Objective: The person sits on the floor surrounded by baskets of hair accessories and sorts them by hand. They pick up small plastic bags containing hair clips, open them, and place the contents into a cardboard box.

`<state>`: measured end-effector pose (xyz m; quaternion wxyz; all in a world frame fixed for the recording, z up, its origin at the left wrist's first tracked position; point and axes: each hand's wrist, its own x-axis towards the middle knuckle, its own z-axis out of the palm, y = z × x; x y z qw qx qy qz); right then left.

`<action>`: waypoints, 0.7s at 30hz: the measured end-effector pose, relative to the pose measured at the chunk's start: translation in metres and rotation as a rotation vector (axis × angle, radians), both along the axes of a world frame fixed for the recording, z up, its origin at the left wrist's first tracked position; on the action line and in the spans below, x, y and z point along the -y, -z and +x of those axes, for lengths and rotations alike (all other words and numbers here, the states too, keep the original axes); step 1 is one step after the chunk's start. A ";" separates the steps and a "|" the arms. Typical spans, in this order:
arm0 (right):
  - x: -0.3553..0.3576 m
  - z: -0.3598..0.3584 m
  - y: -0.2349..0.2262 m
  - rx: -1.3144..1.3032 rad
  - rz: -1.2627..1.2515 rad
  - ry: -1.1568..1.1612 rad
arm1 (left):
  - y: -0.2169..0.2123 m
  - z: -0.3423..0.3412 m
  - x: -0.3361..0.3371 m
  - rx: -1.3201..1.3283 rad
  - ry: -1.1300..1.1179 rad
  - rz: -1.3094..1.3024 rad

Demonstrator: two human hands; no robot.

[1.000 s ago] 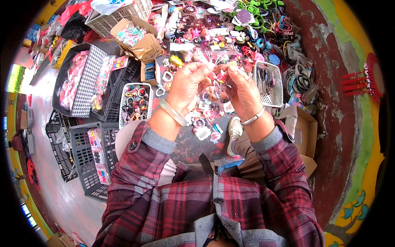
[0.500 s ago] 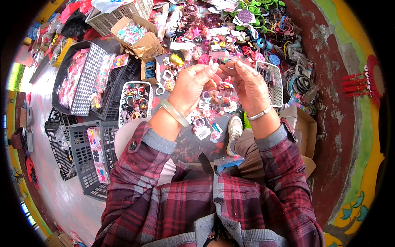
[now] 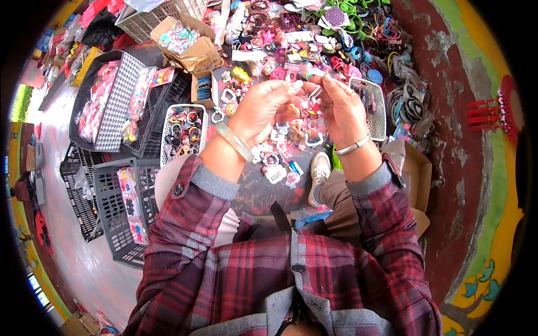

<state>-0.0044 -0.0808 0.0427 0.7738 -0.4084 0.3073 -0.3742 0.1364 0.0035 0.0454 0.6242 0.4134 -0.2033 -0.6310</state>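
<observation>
My left hand (image 3: 260,109), with a pale bangle (image 3: 234,141) at the wrist, is raised over a spread of small hair accessories. Its thumb and fingers are closed, and what they pinch is too small to make out. Facing it, my right hand (image 3: 343,112) wears a silver bracelet (image 3: 353,145) and is also closed at the fingertips. A thin whitish strip (image 3: 315,93) shows between the hands; whether it is held or lies below, I cannot tell. Beneath them are hair ties and ornaments (image 3: 286,147), among them a white card (image 3: 275,173).
Left of my hands stand a white basket of hair ties (image 3: 166,130), a small carton with blue packs (image 3: 194,89) and dark plastic crates (image 3: 112,215). Another white basket (image 3: 383,120) is beyond my right hand. Green headbands (image 3: 353,22) and dark hoops (image 3: 412,109) are heaped at the right.
My hands have opened out slightly from each other at the fingertips, with the right one shifted a little right. The thin whitish strip now shows between them.
</observation>
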 end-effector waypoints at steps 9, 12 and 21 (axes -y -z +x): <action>-0.004 0.001 0.002 -0.023 0.097 -0.045 | 0.015 0.005 0.001 0.027 -0.007 -0.006; 0.003 -0.001 0.012 -0.009 0.112 -0.048 | 0.011 0.005 0.001 0.047 0.025 0.018; 0.009 -0.006 0.016 -0.133 0.182 -0.011 | 0.007 0.004 0.002 0.042 0.009 -0.030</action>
